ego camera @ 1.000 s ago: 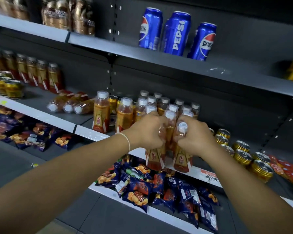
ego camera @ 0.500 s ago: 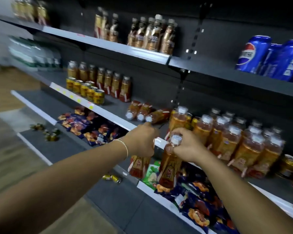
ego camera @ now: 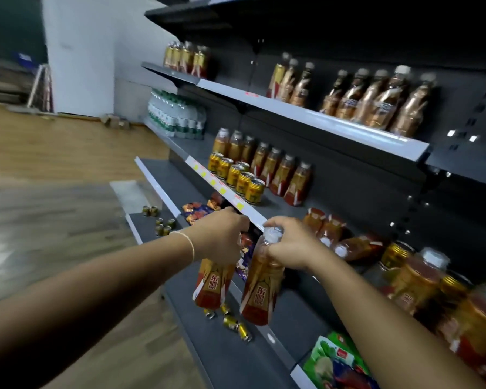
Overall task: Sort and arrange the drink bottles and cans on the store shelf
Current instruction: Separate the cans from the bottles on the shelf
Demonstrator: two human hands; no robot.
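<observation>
Vs 0.5 s ago: view swung left, Pepsi cans out of frame, both bottles carried further left. Left hand (ego camera: 222, 237) grips 1 amber plastic bottle w/ red-gold label (ego camera: 212, 284) by its top; right hand (ego camera: 289, 242) curls round the neck of 2nd amber bottle (ego camera: 260, 290). Both hang in front of the grey metal mid shelf (ego camera: 275, 207). Labels read 东鹏. 5 gold cans (ego camera: 237, 178) on that shelf.

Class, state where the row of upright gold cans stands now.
In the head view, the gold cans stand centre-frame at the middle shelf's front edge, before a row of amber bottles, above the left hand.
</observation>
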